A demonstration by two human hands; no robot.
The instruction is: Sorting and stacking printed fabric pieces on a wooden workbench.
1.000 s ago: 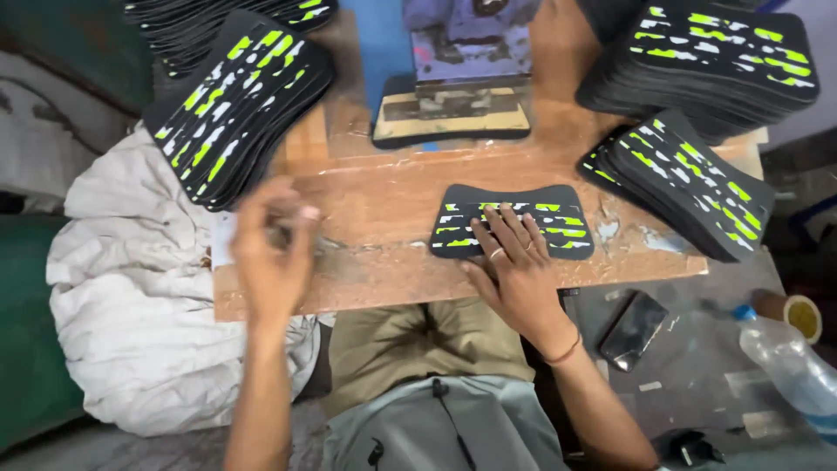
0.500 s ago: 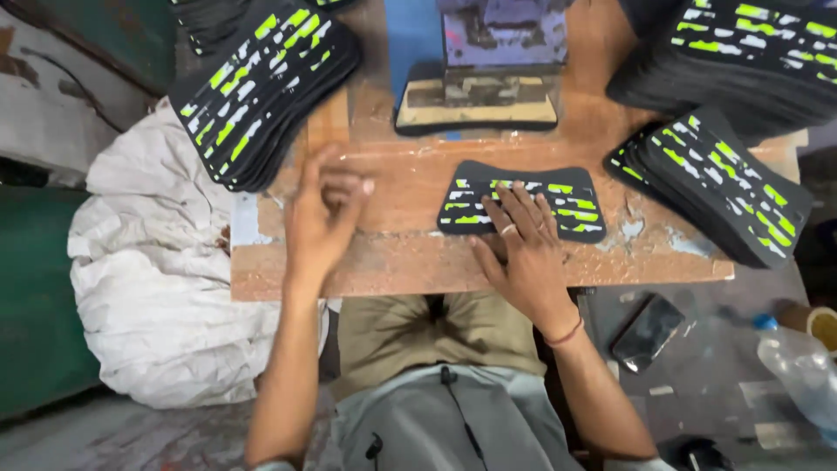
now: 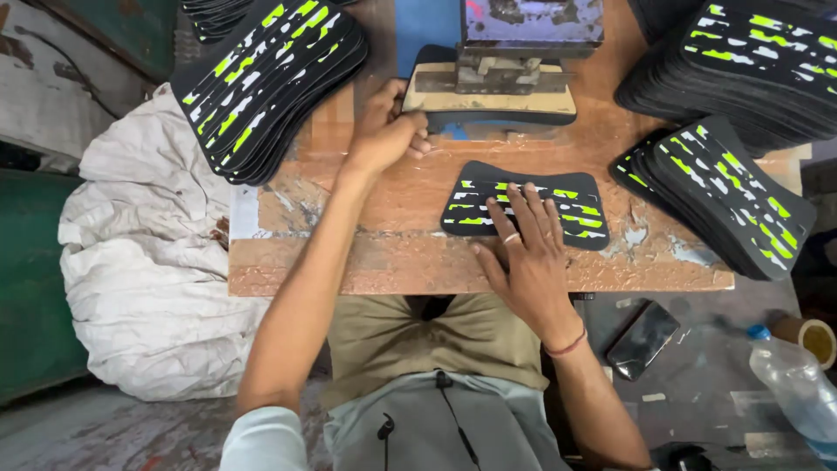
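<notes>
Worn wooden bench [image 3: 366, 262], scuffed and flaking, lies under both your hands. Since half a second ago your left hand [image 3: 384, 131] has left the bare wood near the front edge and gone forward to the press base [image 3: 488, 100]; it is now curled closed, knuckles up, fingertips against the base's left end. Whether it grips anything, I cannot tell. Your right hand [image 3: 527, 253] has stayed where it was: open and flat, fingers spread, pressing on the black patterned piece [image 3: 523, 205] with green and white marks, a ring on one finger and a band at the wrist.

That piece lies flat on the bench under your right fingers, just right of your left hand and just in front of the press base.

Left of your left hand a fanned stack of like pieces [image 3: 266, 83] overhangs the bench corner. Right of your right hand sit a second stack [image 3: 724, 196] and, beyond it, a taller pile [image 3: 750, 65]. Below the left stack lies a white sack [image 3: 144, 262]. Near your right forearm, on the floor, are a dark phone [image 3: 643, 340] and a plastic bottle [image 3: 798, 388].

Both forearms reach forward, left fully extended, right bent.
</notes>
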